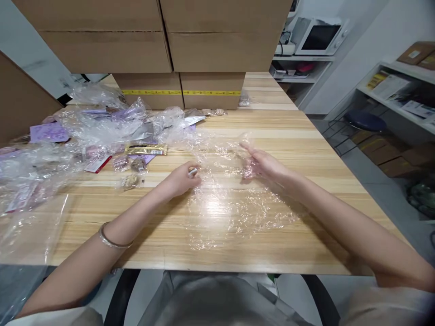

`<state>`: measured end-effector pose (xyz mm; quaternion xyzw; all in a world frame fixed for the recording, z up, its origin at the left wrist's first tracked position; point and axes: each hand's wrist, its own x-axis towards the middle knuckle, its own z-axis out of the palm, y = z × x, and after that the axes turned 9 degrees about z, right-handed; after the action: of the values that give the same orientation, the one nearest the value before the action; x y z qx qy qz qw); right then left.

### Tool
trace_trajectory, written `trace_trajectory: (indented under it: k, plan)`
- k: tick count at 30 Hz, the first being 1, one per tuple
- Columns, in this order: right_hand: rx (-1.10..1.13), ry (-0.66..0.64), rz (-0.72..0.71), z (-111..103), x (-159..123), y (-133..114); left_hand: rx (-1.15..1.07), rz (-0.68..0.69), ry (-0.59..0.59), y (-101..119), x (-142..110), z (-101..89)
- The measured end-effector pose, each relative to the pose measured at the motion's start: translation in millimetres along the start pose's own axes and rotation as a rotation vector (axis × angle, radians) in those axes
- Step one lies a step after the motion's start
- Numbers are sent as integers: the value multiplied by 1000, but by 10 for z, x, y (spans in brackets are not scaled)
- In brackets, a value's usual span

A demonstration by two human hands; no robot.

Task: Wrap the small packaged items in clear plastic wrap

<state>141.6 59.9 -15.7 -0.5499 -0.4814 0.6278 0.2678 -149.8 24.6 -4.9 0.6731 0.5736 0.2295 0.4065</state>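
A large crinkled sheet of clear plastic film [220, 199] lies spread on the wooden table [306, 136] in front of me. My left hand [181, 180] rests on the film's left edge, fingers pinched on it, and something small and shiny shows at the fingertips. My right hand [261, 165] is over the film's far right part with fingers partly stretched; a small pinkish item sits under or in its fingers, blurred. A bracelet [113, 239] is on my left wrist.
Heaps of clear wrappers [102, 122], purple cards [49, 132], a gold packet [146, 149] and small wrapped items [131, 181] cover the table's left. Cardboard boxes [180, 88] are stacked at the back. Shelves [397, 90], a stool [365, 121] and a microwave [319, 36] stand to the right.
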Motion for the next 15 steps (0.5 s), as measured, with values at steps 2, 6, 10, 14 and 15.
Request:
trace_trajectory:
  k: [2, 6, 10, 14, 15]
  plan:
    - [76, 105, -68, -137, -120, 77, -48, -5, 9, -30, -52, -99]
    - [173, 263, -120, -463, -331, 214, -95, -27, 64, -123, -112, -325]
    - [112, 145, 17, -722, -434, 234, -61, -74, 70, -145, -68, -424]
    - [41, 46, 204, -846, -350, 68, -154, -156, -17, -35, 40, -324]
    - [32, 63, 252, -847, -301, 15, -215, -182, -32, 1, 74, -279]
